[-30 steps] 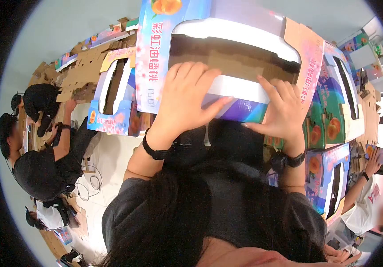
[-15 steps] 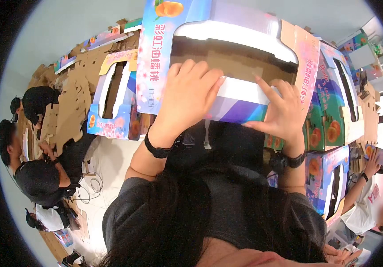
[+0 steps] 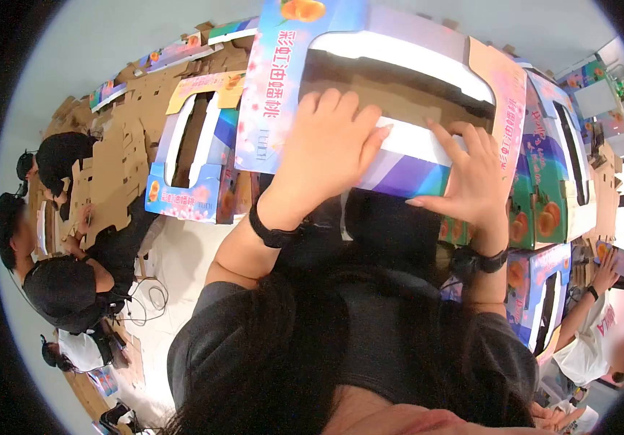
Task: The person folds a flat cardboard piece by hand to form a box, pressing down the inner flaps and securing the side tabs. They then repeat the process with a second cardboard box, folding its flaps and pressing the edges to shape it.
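Note:
A printed cardboard fruit box (image 3: 405, 180), blue, purple and pink with peach pictures and Chinese lettering, is held tilted in front of me. A wide cut-out in its top shows the brown inside, with white board edges around it. My left hand (image 3: 330, 148) grips the near edge at the left, its fingers over the rim and thumb along the white strip. At the near right corner, my right hand (image 3: 475, 170) pinches the wall, fingers in the cut-out and thumb on the outer face. Parts of the fingertips are hidden inside.
A similar box (image 3: 189, 205) stands to the left, beside a heap of flat brown cardboard (image 3: 123, 159). More boxes (image 3: 547, 163) are stacked on the right. People in dark clothes (image 3: 65, 290) work at the left; a person in a white shirt (image 3: 591, 348) handles cardboard at the right.
The box and both my hands have shifted slightly to the right in view. Both hands keep their hold on its near edge.

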The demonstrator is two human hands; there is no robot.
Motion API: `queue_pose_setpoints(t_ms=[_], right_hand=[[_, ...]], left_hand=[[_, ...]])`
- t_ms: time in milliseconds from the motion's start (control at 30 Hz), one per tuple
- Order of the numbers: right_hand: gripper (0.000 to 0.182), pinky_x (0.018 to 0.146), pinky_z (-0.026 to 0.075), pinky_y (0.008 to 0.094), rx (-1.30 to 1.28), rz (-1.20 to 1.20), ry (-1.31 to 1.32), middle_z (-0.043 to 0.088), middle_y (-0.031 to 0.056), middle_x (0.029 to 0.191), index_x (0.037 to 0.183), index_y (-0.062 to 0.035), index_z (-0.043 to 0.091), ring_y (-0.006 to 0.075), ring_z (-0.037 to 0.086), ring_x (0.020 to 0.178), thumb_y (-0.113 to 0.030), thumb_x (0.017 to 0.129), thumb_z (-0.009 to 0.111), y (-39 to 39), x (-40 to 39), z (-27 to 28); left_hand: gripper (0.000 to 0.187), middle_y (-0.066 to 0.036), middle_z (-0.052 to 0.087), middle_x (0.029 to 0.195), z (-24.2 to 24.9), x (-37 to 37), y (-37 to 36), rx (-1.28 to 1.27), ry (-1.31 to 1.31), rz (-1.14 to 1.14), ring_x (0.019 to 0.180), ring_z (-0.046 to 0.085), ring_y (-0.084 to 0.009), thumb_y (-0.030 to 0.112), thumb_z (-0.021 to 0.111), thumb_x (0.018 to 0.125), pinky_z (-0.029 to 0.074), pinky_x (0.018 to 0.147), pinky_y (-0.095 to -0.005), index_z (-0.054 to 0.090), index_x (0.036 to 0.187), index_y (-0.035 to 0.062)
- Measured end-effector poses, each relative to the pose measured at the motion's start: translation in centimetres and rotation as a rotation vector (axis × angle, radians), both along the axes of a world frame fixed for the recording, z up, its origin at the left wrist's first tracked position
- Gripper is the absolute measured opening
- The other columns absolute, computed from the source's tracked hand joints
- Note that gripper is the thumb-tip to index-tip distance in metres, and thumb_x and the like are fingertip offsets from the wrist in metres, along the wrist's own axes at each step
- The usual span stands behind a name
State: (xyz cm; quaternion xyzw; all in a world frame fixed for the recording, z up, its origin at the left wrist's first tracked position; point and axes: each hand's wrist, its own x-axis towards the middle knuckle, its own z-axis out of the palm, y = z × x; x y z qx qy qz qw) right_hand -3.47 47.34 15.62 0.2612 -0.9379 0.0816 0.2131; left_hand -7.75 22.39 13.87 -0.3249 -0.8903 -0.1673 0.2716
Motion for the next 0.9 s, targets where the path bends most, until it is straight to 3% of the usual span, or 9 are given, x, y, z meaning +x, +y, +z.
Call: queue_pose_setpoints(t_ms=[233, 333, 533, 700, 900], right_hand=[[0.100, 0.087, 0.038, 0.0431, -0.008, -0.009, -0.015, 0.053, 0.0117, 0.101, 0.131, -0.0078, 0.065, 0.0315, 0.051, 0.092, -0.074, 0.057, 0.077, -0.4, 0.0, 0.1], [0.100, 0.088, 0.038, 0.0435, -0.001, 0.015, 0.042, 0.053, 0.0113, 0.101, 0.129, -0.0062, 0.064, 0.0314, 0.051, 0.092, -0.075, 0.058, 0.077, -0.5, 0.1, -0.1], [0.100, 0.088, 0.038, 0.0445, -0.022, 0.011, 0.051, 0.053, 0.0109, 0.101, 0.129, -0.0065, 0.063, 0.0313, 0.051, 0.093, -0.075, 0.057, 0.077, -0.6, 0.3, -0.3], [0.101, 0.088, 0.038, 0.0439, -0.031, 0.017, 0.068, 0.052, 0.0103, 0.100, 0.130, -0.0076, 0.064, 0.0309, 0.051, 0.092, -0.074, 0.056, 0.078, -0.6, 0.7, -0.2], [0.104, 0.084, 0.038, 0.0418, -0.043, 0.029, 0.013, 0.054, 0.0107, 0.097, 0.132, -0.0060, 0.063, 0.0310, 0.052, 0.091, -0.074, 0.054, 0.079, -0.5, -0.2, 0.2]], left_hand=[[0.042, -0.010, 0.060, 0.097, -0.7, -0.5, 0.1, 0.026, 0.045, -0.034, 0.101, 0.058, -0.0296, 0.045, 0.066, 0.090, 0.036, 0.109, -0.0514, 0.067, 0.109, 0.0074], [0.049, -0.011, 0.060, 0.096, -1.0, -0.8, 0.1, 0.046, 0.076, -0.045, 0.097, 0.057, -0.0291, 0.050, 0.068, 0.087, 0.040, 0.102, -0.0481, 0.067, 0.110, 0.0071], [0.031, -0.008, 0.059, 0.090, -0.6, -0.8, -0.3, 0.048, -0.015, -0.042, 0.087, 0.054, -0.0282, 0.038, 0.067, 0.091, 0.039, 0.081, -0.0420, 0.068, 0.101, 0.0093], [0.017, -0.004, 0.059, 0.084, -0.2, -0.5, -0.2, 0.073, -0.001, -0.035, 0.084, 0.054, -0.0262, 0.027, 0.063, 0.094, 0.039, 0.080, -0.0412, 0.069, 0.093, 0.0112], [0.020, -0.005, 0.061, 0.086, -0.4, -1.7, -0.2, 0.063, -0.010, -0.025, 0.087, 0.057, -0.0270, 0.027, 0.059, 0.097, 0.041, 0.082, -0.0417, 0.071, 0.096, 0.0103]])
